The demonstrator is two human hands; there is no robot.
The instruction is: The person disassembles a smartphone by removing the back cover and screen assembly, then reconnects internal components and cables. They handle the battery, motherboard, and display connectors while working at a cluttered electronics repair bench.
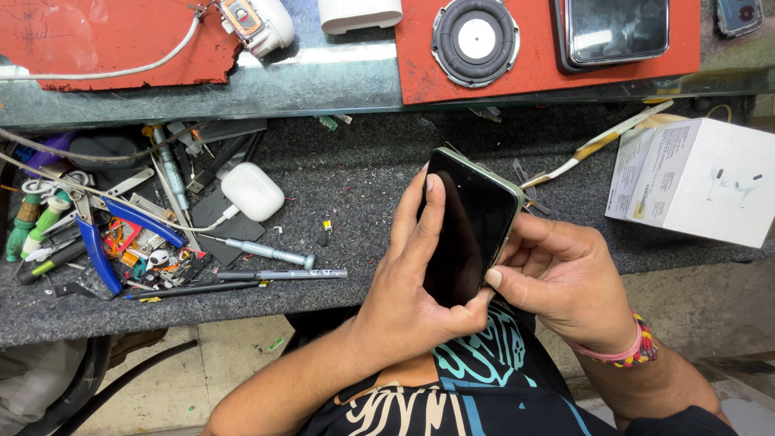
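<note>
The left hand (412,299) grip is clamped on a dark-screened smartphone (467,226), fingers laid along its glass. The right hand (557,282) pinches its right edge, thumb at the lower corner. The phone is raised over the surface (363,178) edge, long axis tilted away. Tools crowd the left; a white box (710,182) stands right.

Two bare hands meet close together, fingers curled.
The left hand (412,282) lies with fingers extended upward; the right hand (557,282) bends inward, thumb pressing, wrist banded.
</note>
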